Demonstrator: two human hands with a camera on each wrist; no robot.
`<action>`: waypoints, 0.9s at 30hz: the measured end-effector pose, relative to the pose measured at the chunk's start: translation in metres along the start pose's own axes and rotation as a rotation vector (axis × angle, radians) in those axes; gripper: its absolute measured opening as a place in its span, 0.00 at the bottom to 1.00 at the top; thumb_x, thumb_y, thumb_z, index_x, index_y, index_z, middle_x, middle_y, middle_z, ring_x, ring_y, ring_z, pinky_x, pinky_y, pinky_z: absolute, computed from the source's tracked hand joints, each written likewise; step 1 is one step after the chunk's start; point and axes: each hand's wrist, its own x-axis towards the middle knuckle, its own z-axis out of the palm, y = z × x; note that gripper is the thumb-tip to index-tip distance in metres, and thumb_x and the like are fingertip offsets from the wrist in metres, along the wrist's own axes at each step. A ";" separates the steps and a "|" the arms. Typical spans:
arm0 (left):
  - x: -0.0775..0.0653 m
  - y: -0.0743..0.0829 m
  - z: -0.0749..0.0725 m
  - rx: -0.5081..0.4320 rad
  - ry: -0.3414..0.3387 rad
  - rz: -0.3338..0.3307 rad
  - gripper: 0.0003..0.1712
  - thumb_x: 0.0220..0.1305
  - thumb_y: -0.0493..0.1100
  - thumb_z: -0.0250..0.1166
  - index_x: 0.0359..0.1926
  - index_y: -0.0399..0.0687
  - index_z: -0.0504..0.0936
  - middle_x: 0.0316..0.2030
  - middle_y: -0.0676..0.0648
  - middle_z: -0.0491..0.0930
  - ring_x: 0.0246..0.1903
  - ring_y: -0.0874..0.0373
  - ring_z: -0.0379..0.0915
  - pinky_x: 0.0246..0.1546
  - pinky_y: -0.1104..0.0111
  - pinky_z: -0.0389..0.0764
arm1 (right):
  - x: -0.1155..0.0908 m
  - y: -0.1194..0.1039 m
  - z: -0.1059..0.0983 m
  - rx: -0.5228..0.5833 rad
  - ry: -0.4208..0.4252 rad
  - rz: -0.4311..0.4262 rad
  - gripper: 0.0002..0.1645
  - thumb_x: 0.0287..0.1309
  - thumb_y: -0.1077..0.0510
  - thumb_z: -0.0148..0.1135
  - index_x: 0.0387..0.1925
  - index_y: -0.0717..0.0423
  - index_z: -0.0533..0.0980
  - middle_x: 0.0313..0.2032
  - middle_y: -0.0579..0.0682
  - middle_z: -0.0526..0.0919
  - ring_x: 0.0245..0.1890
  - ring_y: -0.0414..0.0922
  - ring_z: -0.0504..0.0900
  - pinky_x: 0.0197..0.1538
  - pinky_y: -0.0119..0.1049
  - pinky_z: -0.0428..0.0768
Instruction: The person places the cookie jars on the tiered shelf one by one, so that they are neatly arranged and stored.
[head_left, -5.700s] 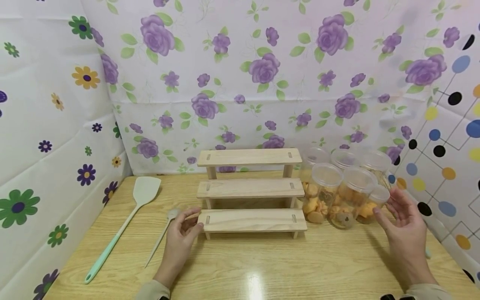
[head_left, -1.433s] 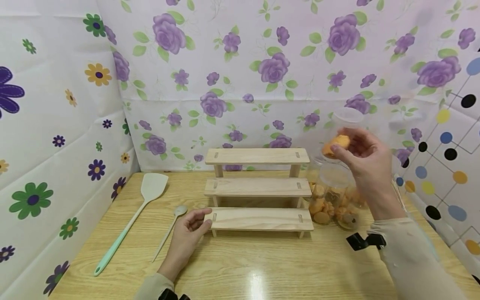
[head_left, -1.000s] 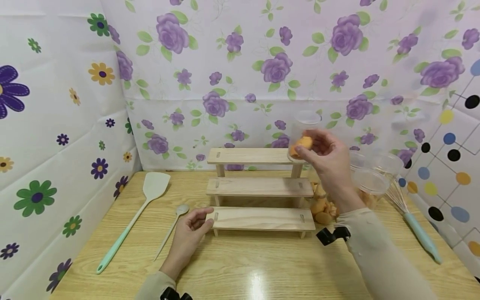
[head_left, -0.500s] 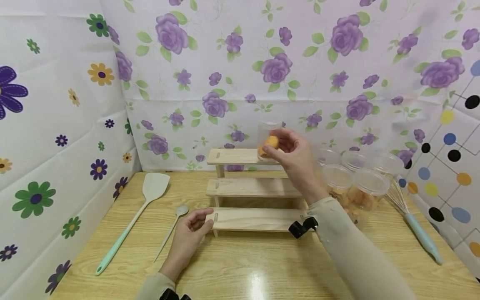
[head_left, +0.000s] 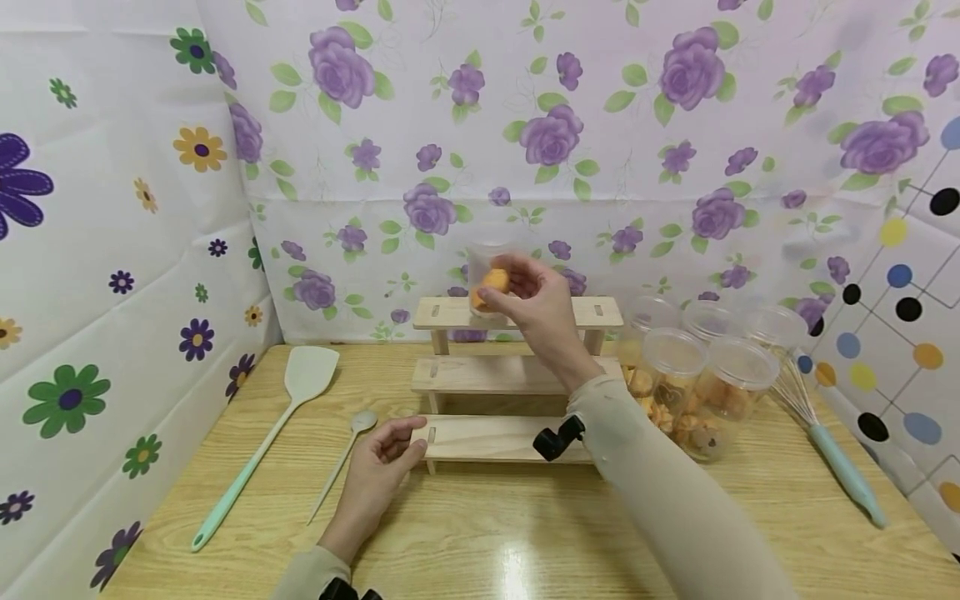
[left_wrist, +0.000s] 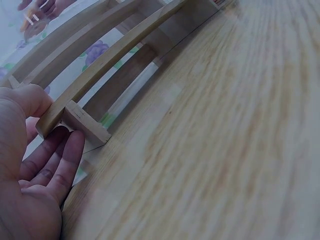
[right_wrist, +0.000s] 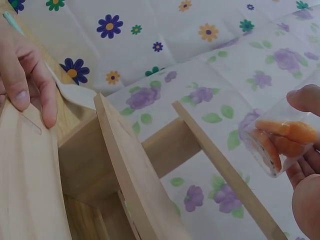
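Wooden rack (head_left: 468, 433), mid-frame, is pinched by left fingers (head_left: 400, 426), presumably for steadiness, while right fingers (head_left: 519, 265) grip a jar (head_left: 480, 265), base contact unclear.

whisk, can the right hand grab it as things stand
Probably not yet: the right hand holds a clear jar, though the whisk handle lies uncovered on the table.

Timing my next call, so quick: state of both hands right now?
Left hand: closed, gripping the bottom wooden step.
Right hand: closed, holding a clear jar with orange pieces.
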 end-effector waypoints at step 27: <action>-0.001 0.001 0.000 0.003 0.014 0.000 0.17 0.75 0.35 0.74 0.62 0.42 0.89 0.56 0.38 0.83 0.50 0.54 0.81 0.52 0.72 0.84 | 0.024 0.019 0.043 -0.099 -0.103 0.110 0.34 0.69 0.58 0.80 0.70 0.65 0.78 0.67 0.57 0.83 0.67 0.50 0.82 0.74 0.40 0.79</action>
